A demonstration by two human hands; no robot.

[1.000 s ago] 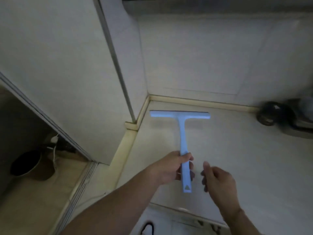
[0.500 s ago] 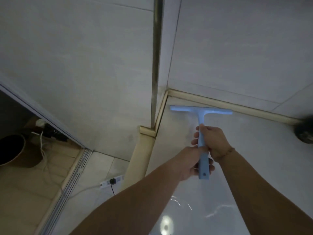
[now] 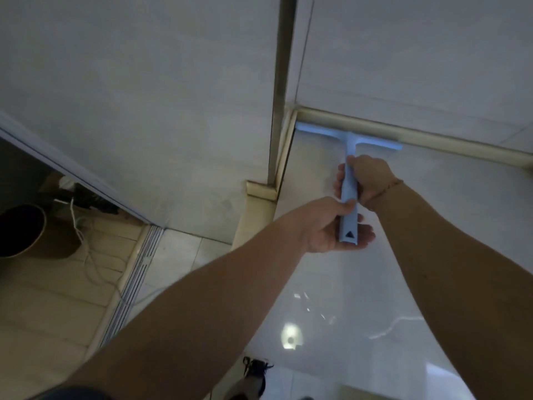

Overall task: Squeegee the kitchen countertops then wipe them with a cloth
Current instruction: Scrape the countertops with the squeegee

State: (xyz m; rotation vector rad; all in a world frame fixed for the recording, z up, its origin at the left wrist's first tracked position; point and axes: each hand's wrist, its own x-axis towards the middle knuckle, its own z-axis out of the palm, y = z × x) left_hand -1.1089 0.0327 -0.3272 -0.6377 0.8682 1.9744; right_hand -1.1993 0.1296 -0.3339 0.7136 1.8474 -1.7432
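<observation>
A light blue squeegee (image 3: 349, 197) lies flat on the glossy white countertop (image 3: 432, 226). Its blade is pushed into the back left corner, along the beige backsplash strip (image 3: 432, 140). My left hand (image 3: 328, 226) grips the lower end of the handle. My right hand (image 3: 366, 180) grips the handle higher up, just below the blade. No cloth is in view.
A tiled wall (image 3: 144, 96) with a metal corner trim (image 3: 279, 82) rises left of the counter. On the floor at the left are a dark round bin (image 3: 23, 229), white cables (image 3: 83, 243) and a sliding-door track (image 3: 129, 284).
My right hand came from beside the handle onto it. Both hands pushed the squeegee forward, and its blade now sits against the back strip in the corner.
</observation>
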